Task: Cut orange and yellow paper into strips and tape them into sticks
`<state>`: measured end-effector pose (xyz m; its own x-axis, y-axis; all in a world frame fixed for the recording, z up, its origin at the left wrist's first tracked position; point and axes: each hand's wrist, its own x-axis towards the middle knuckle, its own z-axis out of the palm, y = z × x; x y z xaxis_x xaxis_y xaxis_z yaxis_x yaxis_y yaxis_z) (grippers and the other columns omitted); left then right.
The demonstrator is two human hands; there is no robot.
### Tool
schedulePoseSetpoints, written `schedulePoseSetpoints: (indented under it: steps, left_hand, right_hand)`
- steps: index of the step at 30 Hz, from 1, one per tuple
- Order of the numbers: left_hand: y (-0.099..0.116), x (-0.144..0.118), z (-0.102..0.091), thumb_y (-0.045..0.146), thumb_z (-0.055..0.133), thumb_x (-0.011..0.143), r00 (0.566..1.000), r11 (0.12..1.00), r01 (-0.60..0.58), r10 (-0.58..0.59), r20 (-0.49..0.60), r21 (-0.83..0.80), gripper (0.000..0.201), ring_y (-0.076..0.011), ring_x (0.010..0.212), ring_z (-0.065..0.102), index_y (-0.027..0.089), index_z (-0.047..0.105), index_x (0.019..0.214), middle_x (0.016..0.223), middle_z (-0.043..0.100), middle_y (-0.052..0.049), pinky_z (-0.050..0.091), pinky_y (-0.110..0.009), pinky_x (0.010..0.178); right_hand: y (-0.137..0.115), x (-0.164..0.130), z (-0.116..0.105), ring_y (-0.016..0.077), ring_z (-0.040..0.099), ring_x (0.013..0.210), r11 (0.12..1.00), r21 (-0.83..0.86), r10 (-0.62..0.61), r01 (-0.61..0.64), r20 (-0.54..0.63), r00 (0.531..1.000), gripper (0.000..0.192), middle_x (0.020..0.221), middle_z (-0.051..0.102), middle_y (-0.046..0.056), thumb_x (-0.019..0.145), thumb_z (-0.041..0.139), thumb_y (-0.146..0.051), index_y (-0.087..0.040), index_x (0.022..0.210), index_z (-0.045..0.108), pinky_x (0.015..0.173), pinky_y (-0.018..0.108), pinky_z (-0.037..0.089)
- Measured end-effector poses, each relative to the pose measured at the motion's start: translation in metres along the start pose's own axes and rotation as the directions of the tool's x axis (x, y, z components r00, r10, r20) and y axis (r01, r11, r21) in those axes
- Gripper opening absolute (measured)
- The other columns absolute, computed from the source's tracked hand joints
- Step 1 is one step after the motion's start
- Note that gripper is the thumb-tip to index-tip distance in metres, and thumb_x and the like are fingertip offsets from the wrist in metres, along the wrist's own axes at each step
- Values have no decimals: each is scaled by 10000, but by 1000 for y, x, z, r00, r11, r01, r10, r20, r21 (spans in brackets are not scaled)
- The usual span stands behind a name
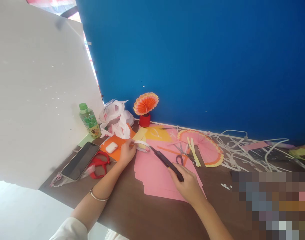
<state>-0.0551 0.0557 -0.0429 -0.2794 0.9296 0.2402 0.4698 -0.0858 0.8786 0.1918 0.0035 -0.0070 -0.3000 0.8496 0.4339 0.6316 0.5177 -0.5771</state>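
Note:
My left hand (127, 152) grips a roll of white tape (142, 145) at the top left edge of a stack of pink paper sheets (156, 176) lying on the brown table (142, 213). My right hand (188, 185) is closed around the handle of a black utility knife (167, 162), whose tip points up-left toward the tape roll. Both hands rest over the pink sheets. A thin bangle circles my left wrist.
A phone (80, 160), red scissors (99, 163), white earbud case (111, 147) on orange paper, green bottle (89, 121) and plastic bag (116, 118) lie left. A paper fan in a red cup (145, 110), a pink fan (204, 146), grey scissors (181, 156) and white paper strips (254, 150) lie by the blue wall.

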Motion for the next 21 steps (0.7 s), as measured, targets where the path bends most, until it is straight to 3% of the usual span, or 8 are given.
schedulePoseSetpoints:
  steps: [4, 8, 13, 18, 21]
  left_hand:
    - [9, -1, -2, 301, 525, 771, 986, 992, -123, 121, 118, 5, 298, -177, 797, 601, 192, 583, 1043, 883, 654, -39, 449, -280, 744]
    - [16, -6, 1, 385, 504, 789, 938, 979, -133, 174, 300, -152, 264, -159, 738, 565, 160, 592, 895, 819, 622, -33, 438, -248, 679]
    - [17, -6, 0, 430, 343, 859, 937, 970, -65, 140, 319, -234, 391, -143, 700, 518, 156, 556, 679, 689, 562, -10, 402, -251, 701]
    - [16, -2, -6, 387, 435, 824, 890, 969, -78, 174, 422, -234, 266, -148, 756, 509, 166, 575, 778, 761, 568, -7, 393, -246, 718]
    - [18, -3, -5, 397, 400, 837, 907, 976, -72, 151, 394, -207, 294, -134, 696, 485, 166, 561, 755, 698, 537, 6, 391, -233, 662]
  right_hand:
    - [8, 4, -5, 175, 602, 617, 998, -23, 61, -62, -41, 997, 218, 749, 659, 48, 803, 480, -345, -185, 878, 608, 599, 275, 492]
    - [9, 5, -6, 169, 595, 609, 997, -23, 69, -70, -39, 997, 227, 744, 658, 50, 797, 480, -337, -174, 879, 616, 586, 265, 489]
    - [10, 5, -7, 164, 589, 609, 998, -6, 66, -66, -31, 997, 225, 731, 651, 47, 792, 497, -339, -166, 868, 620, 604, 258, 486]
    - [7, 5, -6, 164, 592, 613, 991, 47, 127, -128, 38, 991, 213, 734, 658, 39, 781, 515, -340, -168, 840, 626, 579, 251, 488]
    - [4, 6, -7, 172, 602, 629, 979, 102, 167, -176, 90, 982, 231, 735, 667, 32, 779, 512, -353, -170, 844, 639, 562, 250, 493]
